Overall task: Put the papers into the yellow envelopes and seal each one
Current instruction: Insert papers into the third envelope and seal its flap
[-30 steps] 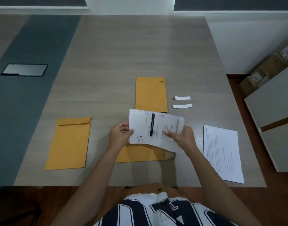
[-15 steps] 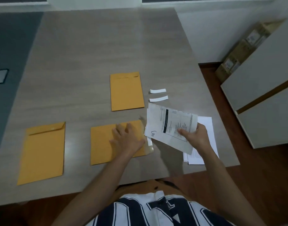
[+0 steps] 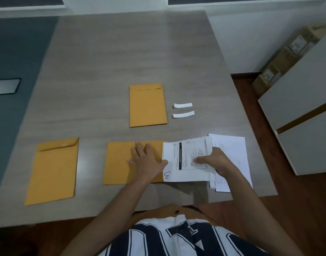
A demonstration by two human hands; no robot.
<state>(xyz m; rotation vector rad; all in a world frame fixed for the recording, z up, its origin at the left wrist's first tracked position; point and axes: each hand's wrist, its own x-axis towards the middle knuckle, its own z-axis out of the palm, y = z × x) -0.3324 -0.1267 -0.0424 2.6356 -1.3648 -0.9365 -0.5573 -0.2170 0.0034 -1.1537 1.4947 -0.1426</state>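
- Now your left hand [image 3: 146, 161] lies flat, fingers [image 3: 138, 150] spread, pressing the yellow envelope [image 3: 118, 163] onto the desk [image 3: 112, 61].
- Your right hand [image 3: 216, 161] pinches the printed papers [image 3: 186, 157] just beside those fingers, at the envelope's edge.

Only a handwritten mark like a "w" is legible, at the near left corner of the printed sheet [image 3: 186, 159]. Its print is too blurred to read, as are the labels on the cardboard boxes [image 3: 287, 52] and the shirt's lettering [image 3: 177, 239].
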